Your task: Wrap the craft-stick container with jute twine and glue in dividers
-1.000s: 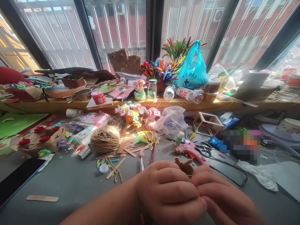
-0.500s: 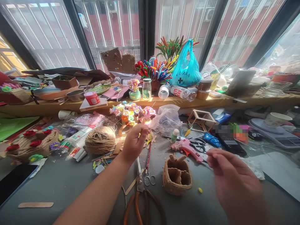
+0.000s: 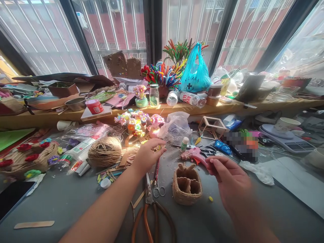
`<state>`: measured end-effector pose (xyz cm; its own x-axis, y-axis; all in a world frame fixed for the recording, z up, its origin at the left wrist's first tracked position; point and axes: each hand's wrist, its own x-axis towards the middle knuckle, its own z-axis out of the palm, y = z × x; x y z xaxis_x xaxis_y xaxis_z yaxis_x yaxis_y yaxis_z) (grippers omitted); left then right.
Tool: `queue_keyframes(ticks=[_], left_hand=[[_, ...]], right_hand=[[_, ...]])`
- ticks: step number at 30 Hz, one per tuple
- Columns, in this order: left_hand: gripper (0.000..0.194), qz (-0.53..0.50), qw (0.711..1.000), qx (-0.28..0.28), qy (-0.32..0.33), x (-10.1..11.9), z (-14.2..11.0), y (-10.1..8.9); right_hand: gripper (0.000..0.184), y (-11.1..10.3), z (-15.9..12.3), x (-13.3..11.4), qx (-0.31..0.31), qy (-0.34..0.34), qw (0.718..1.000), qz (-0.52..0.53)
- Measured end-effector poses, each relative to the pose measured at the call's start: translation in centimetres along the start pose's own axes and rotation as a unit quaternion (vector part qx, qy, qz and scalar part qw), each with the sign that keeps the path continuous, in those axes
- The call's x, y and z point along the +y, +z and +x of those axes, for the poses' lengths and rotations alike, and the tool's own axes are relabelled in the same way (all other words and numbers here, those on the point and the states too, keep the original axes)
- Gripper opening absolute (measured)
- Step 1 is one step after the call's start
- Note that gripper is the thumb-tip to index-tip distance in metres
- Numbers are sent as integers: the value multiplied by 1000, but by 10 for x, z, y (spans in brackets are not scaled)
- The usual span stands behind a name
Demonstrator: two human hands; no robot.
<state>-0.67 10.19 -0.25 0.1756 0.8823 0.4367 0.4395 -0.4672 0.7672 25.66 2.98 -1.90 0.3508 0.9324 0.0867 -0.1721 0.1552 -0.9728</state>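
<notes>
My left hand [image 3: 148, 154] reaches forward over a heap of wooden sticks, its fingers pinched on a small yellow-green piece I cannot name. My right hand [image 3: 229, 180] hovers right of a small woven twine basket [image 3: 186, 185] standing on the grey table; its fingertips are pressed together next to the pink glue gun [image 3: 194, 154], and whether they hold anything is unclear. Brown pieces stick up inside the basket. Small scissors [image 3: 157, 184] and large orange-handled shears [image 3: 149, 216] lie just left of the basket.
A ball of twine [image 3: 104, 151], small pipe-cleaner flowers [image 3: 138, 122], a glue bottle [image 3: 184, 144] and a plastic bag [image 3: 176, 126] crowd the table's middle. A flowered woven basket [image 3: 24, 160] sits left. The window ledge [image 3: 162, 109] carries jars, pipe cleaners and a blue bag [image 3: 193, 74].
Both hands let go of the twine basket near me, and it now stands on the table. My left hand reached forward to the sticks; my right hand moved toward the glue gun.
</notes>
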Motion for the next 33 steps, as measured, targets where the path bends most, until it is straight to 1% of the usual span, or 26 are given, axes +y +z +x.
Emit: queue_keyframes(ticks=[2,5,7,9,12,14,16,18,22,25,28,33], left_hand=[[21,-8,1000,-1,3,4,-2,3],[25,-60,998,1,-11,15,-8,10],[25,-103,994,-37,-11,24,-12,16],[24,-132,988,-80,-16,33,-16,22],[23,-166,979,-102,-58,42,-19,29],[23,-185,972,-113,-87,45,-20,32],[21,-195,968,-126,-100,46,-20,34],[18,-198,966,-132,-97,46,-20,34],[18,-199,967,-135,-82,47,-20,34],[17,-201,966,-141,-80,48,-19,36],[16,-194,967,-137,-88,48,-19,38],[15,-178,971,-121,-99,46,-19,38]], right_hand=[[25,0,0,3,-5,-13,1000,-24],[24,2,-6,4,-15,-38,997,-68],[20,6,-12,1,-41,-67,992,-97],[16,10,-17,-3,-78,-113,983,-124],[13,15,-20,-6,-109,-169,966,-161],[13,16,-20,-7,-109,-176,963,-173],[15,16,-19,-6,-109,-155,967,-172],[18,16,-18,-5,-113,-114,974,-159],[24,16,-18,-2,-131,-39,984,-110],[27,19,-17,-3,-127,5,990,-69],[28,24,-15,-8,-124,24,991,-36],[24,27,-13,-13,-157,29,987,-27]])
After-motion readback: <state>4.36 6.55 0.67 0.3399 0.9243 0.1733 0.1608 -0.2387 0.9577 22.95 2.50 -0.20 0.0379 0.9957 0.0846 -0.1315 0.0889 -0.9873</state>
